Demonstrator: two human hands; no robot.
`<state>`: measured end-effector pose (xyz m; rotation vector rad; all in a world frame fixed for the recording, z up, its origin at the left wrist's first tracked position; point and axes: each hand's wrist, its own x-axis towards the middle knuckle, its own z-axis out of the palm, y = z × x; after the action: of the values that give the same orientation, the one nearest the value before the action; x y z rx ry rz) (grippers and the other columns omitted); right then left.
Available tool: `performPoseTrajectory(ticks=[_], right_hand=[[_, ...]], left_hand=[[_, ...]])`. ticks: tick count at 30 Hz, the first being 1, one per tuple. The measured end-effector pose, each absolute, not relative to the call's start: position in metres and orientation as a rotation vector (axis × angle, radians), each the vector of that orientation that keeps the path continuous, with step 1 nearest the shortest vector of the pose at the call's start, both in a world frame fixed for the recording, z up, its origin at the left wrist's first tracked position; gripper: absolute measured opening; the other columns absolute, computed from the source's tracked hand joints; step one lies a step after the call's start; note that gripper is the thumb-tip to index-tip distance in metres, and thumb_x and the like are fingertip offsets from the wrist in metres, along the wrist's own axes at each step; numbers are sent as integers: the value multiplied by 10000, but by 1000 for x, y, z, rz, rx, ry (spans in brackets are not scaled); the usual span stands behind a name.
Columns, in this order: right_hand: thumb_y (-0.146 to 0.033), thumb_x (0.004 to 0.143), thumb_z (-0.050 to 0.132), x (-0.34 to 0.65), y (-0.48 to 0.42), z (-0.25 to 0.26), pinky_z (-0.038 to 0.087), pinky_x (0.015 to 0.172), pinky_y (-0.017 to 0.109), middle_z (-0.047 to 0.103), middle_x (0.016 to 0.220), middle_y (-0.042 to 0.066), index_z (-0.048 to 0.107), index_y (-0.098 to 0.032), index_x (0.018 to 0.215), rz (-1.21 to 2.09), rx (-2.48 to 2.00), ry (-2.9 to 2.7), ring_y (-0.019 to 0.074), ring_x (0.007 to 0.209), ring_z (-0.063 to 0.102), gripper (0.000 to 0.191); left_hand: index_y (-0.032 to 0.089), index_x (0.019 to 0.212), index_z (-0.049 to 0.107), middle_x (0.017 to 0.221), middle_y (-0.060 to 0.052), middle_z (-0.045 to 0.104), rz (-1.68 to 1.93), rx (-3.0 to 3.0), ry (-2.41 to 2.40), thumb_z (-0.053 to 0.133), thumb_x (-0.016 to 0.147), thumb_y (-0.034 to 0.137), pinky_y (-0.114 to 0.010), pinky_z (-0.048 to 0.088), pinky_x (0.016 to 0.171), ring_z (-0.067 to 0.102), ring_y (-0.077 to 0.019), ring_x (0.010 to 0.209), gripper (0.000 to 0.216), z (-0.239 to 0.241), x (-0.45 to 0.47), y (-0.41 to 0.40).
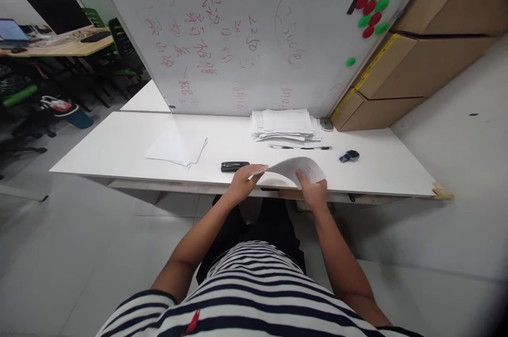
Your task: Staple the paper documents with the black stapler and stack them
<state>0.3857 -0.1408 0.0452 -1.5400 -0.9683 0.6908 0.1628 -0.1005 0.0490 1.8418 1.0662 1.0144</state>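
Observation:
Both my hands hold a bent sheet of paper at the near edge of the white table. My left hand grips the sheet's left edge with fingers closed on it. My right hand pinches its right side. A black stapler lies just left of my left hand. A pen lies behind the sheet, in front of a stack of papers. A small dark blue object sits to the right.
A second pile of sheets lies at the table's left. A whiteboard with red writing and red and green magnets leans behind the table. Cardboard boxes stand at right. Desks with monitors are at far left.

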Motion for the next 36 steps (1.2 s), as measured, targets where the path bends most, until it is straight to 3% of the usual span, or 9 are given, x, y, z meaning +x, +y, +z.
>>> performPoseTrajectory(ticks=[6,10,18,22,27,31,36], right_hand=[[-524,686,697,384,-132,13,467,980,421,731,1018,111,706,-150,955,781,-1566,-891,279,1029,653,461],[-533,734,651,381,-140,7,460,980,411,737,1009,86,710,-158,988,761,-1575,-959,266,1035,645,457],[-524,774,615,387,-158,-2,442,988,438,733,1041,90,722,-168,1005,701,-1610,-1115,286,1067,633,437],[-527,767,631,401,-174,-4,478,939,454,727,1052,121,712,-144,1045,712,-1726,-1039,308,1027,652,480],[-534,718,696,416,-183,-14,483,943,486,726,1064,109,706,-142,1046,830,-1729,-854,320,1019,657,511],[-517,692,735,415,-182,-20,488,948,495,718,1085,120,705,-135,1037,911,-1666,-766,319,1020,661,516],[-508,675,756,404,-176,-17,498,940,497,709,1105,138,697,-123,1055,985,-1629,-764,325,1028,660,544]], left_hand=[[240,983,723,959,-48,729,918,1805,1318,468,902,431,-379,495,828,657,-256,921,328,8,183,-97],[230,941,729,918,-53,735,883,1767,1370,495,878,472,-383,493,816,657,-266,912,342,-1,174,-99],[229,1092,688,1043,-35,718,913,1664,1286,548,857,465,-360,491,865,648,-242,987,361,10,159,-104],[243,1305,541,1132,-63,680,1003,1815,1305,542,876,443,-342,475,891,626,-222,1028,473,29,146,-100],[239,1290,540,1297,-108,574,739,2251,1496,614,829,407,-448,296,1068,440,-310,1274,495,32,121,-70],[242,1234,550,1176,-102,606,428,2337,1651,604,831,370,-426,383,933,494,-308,1149,426,21,110,-52],[237,1088,576,1087,-78,603,388,2345,1617,640,796,374,-389,410,826,521,-279,1027,329,17,106,-47]])
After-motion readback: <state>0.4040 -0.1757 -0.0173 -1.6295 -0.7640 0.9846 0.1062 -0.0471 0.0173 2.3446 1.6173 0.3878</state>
